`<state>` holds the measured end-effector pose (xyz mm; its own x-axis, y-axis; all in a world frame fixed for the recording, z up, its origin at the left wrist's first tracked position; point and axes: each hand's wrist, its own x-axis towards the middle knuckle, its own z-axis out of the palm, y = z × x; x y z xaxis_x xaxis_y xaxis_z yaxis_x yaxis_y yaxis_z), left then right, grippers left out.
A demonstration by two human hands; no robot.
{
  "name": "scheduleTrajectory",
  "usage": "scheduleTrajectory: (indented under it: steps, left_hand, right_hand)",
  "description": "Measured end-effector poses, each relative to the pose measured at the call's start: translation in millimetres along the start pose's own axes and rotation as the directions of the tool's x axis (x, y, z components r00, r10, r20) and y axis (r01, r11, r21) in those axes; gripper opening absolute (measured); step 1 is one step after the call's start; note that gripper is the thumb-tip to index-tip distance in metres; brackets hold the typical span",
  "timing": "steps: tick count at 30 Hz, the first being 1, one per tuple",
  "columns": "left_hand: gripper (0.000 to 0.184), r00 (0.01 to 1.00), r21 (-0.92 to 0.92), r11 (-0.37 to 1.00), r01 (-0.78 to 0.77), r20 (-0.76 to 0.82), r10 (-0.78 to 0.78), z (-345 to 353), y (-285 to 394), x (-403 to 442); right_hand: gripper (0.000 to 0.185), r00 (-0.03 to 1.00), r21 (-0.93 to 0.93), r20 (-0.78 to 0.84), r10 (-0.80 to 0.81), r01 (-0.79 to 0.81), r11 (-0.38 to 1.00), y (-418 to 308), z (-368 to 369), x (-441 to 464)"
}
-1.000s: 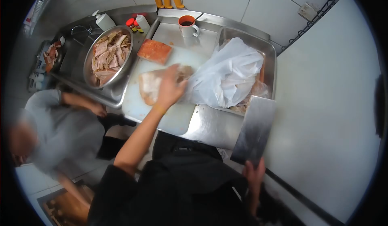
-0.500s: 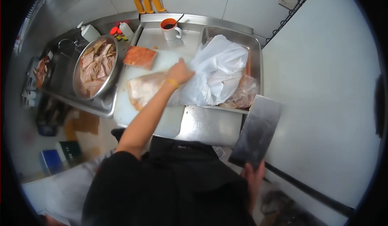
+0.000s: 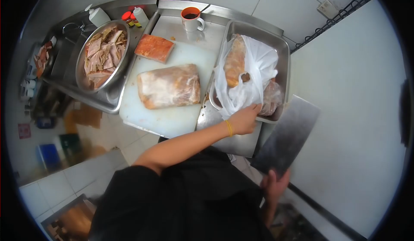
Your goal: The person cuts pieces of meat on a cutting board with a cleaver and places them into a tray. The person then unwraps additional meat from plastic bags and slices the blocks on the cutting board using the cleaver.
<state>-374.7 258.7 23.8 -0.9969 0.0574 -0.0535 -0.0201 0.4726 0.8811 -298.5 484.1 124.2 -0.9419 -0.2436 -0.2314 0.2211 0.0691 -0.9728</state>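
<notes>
left hand (image 3: 243, 121): fingers were curled and pinched on the near edge of the white plastic bag (image 3: 255, 62)
right hand (image 3: 276, 184): cleaver (image 3: 286, 135) was gripped at its near end by closed fingers
white plastic bag: was draped over meat in the metal tray (image 3: 285, 53), with a browned piece (image 3: 235, 64) partly exposed
large meat slab (image 3: 169, 86): was laid flat on the cutting board (image 3: 144, 119)
red meat piece (image 3: 154, 48): was set at the board's far left
metal bowl (image 3: 80, 68): was filled with sliced meat (image 3: 105, 53)
</notes>
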Motion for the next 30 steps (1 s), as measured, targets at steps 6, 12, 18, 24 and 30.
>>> scheduleTrajectory:
  steps: [6,12,18,24,30]
  left_hand:
    - [0.039,0.883,0.218,0.903,-0.37,-0.218,0.415,-58,0,-35]
    - [0.065,0.878,0.338,0.881,0.332,-0.453,-0.157,-235,-114,-129]
    - [0.091,0.873,0.425,0.815,0.395,0.103,-0.477,-274,-128,-97]
    - [0.094,0.783,0.251,0.891,0.379,0.425,-0.453,-285,-142,-81]
    - [0.072,0.742,-0.276,0.717,0.64,0.465,-0.483,-265,-172,-125]
  right_hand:
    - [0.032,0.998,0.021,0.018,0.055,-0.055,0.998,-2,11,4]
    - [0.028,0.969,-0.281,0.238,0.067,0.003,0.96,-3,25,21]
    - [0.021,0.884,-0.617,0.463,0.066,0.268,0.739,14,77,41]
    - [0.025,0.883,-0.717,0.468,0.032,0.358,0.599,20,106,21]
    - [0.027,0.939,-0.833,0.32,0.128,0.214,0.511,28,150,-19]
